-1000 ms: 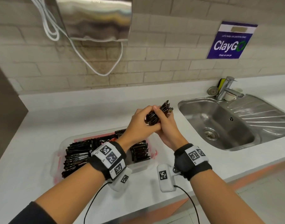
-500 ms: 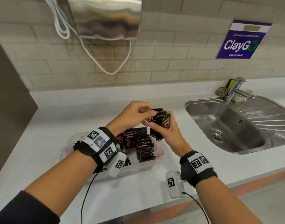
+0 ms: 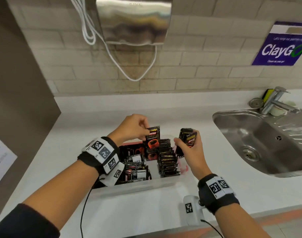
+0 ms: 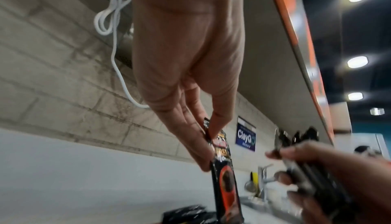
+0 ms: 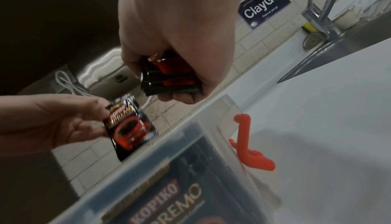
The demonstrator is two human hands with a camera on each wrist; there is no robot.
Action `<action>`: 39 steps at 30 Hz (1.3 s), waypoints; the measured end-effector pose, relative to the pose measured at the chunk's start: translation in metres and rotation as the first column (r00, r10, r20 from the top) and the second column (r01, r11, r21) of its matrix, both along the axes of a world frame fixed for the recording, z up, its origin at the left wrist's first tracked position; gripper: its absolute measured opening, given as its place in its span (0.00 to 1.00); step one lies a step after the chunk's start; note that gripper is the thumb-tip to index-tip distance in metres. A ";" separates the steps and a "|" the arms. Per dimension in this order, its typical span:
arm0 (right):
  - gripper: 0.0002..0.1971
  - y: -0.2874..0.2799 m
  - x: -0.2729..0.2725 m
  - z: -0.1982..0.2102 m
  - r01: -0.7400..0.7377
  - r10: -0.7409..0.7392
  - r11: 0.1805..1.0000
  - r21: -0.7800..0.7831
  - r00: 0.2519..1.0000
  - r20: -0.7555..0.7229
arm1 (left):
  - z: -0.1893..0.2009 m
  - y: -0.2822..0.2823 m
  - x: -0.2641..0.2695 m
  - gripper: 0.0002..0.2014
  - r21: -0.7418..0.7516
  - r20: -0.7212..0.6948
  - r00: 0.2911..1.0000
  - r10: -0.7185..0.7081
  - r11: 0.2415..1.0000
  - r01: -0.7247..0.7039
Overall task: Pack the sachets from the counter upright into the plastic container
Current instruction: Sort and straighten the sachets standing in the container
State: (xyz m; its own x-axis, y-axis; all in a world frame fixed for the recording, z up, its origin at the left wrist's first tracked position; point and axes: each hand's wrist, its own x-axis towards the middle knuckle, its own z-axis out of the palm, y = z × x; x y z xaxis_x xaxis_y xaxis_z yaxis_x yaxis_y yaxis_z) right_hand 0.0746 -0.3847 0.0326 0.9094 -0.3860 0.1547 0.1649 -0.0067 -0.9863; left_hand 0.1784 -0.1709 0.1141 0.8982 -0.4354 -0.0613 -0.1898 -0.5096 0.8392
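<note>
A clear plastic container (image 3: pixel 140 185) with red clips stands on the white counter, holding several black and red coffee sachets (image 3: pixel 167 160) upright in rows. My left hand (image 3: pixel 131 127) pinches a single sachet (image 3: pixel 152 138) by its top edge, upright over the back of the container. In the left wrist view that sachet (image 4: pixel 225 182) hangs from thumb and fingers. My right hand (image 3: pixel 189 145) grips a small stack of sachets (image 3: pixel 188 137) just right of it, above the container's right end. The right wrist view shows this stack (image 5: pixel 169 77) in curled fingers and the single sachet (image 5: pixel 130 127) to its left.
A steel sink (image 3: pixel 260 140) with a tap (image 3: pixel 275 102) lies to the right. A metal hand dryer (image 3: pixel 133 19) with a white cable hangs on the tiled wall. A brown panel (image 3: pixel 18 83) bounds the counter's left. The red container clip (image 5: pixel 247 142) juts out at right.
The hands, joined on one stack a second ago, have parted. The left hand has drawn one sachet off and moved it left and down over the container, while the right keeps the stack.
</note>
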 end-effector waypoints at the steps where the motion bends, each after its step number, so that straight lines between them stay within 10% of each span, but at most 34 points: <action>1: 0.18 0.001 0.001 -0.002 0.009 -0.009 1.000 -0.009 1.000 0.004 | -0.005 0.002 0.000 0.06 0.071 0.017 1.000 -0.013 0.997 0.012; 10: 0.24 0.020 0.006 -0.013 0.017 -0.017 0.999 -0.045 1.000 0.010 | -0.034 -0.022 -0.004 0.09 0.478 0.201 0.972 -0.118 0.878 0.008; 15: 0.24 0.023 0.003 -0.015 0.011 -0.009 0.993 -0.117 1.000 0.011 | -0.044 -0.036 -0.012 0.03 0.743 0.296 0.921 -0.253 0.667 -0.055; 19: 0.27 0.023 0.002 -0.018 -0.001 0.001 0.987 -0.162 1.000 0.002 | -0.041 -0.036 -0.008 0.15 0.782 0.286 0.919 -0.270 0.621 -0.061; 22: 0.26 0.024 0.002 -0.019 0.001 0.001 0.987 -0.159 1.000 0.013 | -0.032 -0.030 -0.005 0.16 0.692 0.254 0.940 -0.228 0.722 -0.012; 26: 0.25 0.023 0.002 -0.019 0.002 0.005 0.987 -0.159 0.999 0.044 | -0.017 -0.030 -0.005 0.10 0.205 0.102 0.977 -0.186 0.965 0.162; 39: 0.28 0.023 -0.001 -0.018 -0.020 0.034 0.983 -0.185 0.997 0.071 | -0.003 -0.040 -0.012 0.10 -0.188 -0.163 0.930 -0.330 0.936 0.299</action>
